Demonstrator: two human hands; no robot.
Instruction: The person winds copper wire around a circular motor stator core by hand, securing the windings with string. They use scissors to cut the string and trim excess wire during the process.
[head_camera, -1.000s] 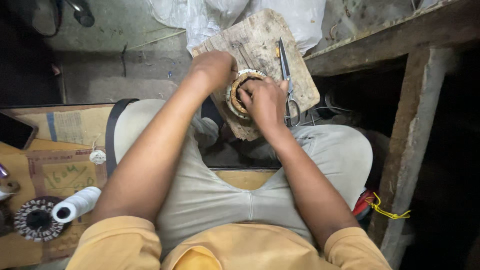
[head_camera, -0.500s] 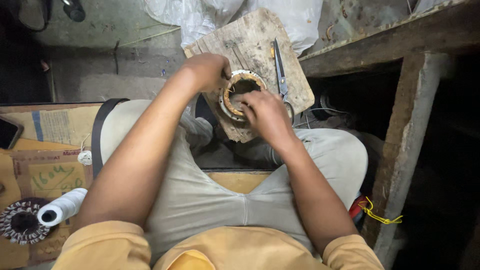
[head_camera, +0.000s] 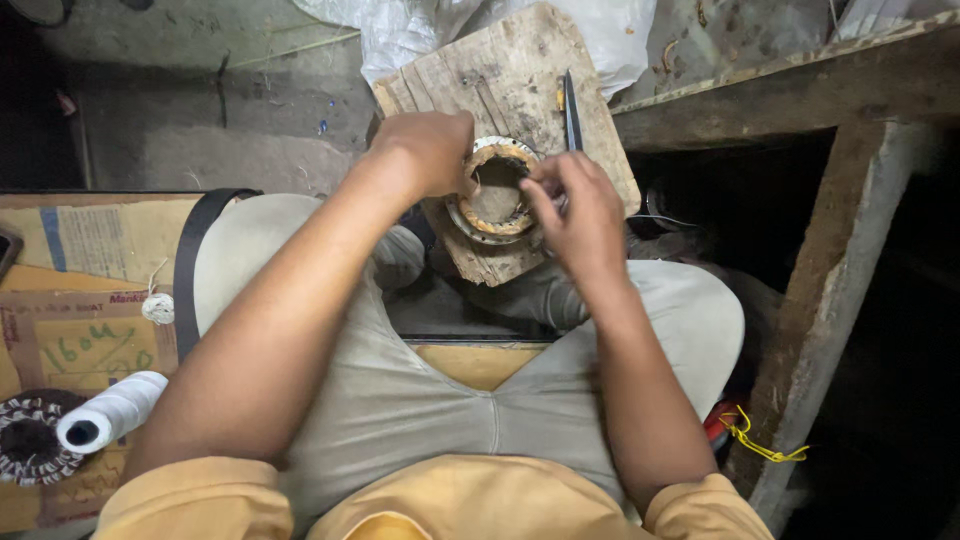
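Observation:
A ring-shaped motor stator (head_camera: 495, 190) with copper windings lies on a worn wooden board (head_camera: 510, 75) resting over my legs. My left hand (head_camera: 432, 150) grips the ring's left rim. My right hand (head_camera: 575, 205) hovers at the ring's right edge with fingers pinched together; whatever is pinched is too small to make out. Dark scissors (head_camera: 571, 110) lie on the board just beyond my right hand.
A spool of white thread (head_camera: 110, 412), another wound stator (head_camera: 35, 445) and a small white thread ball (head_camera: 158, 308) lie on cardboard (head_camera: 80, 250) at left. A wooden post (head_camera: 835, 290) and beam stand at right. A yellow cord (head_camera: 760, 445) hangs near the post.
My right hand has lifted off the middle of the ring and moved to its right edge, uncovering the centre. The view has drifted slightly.

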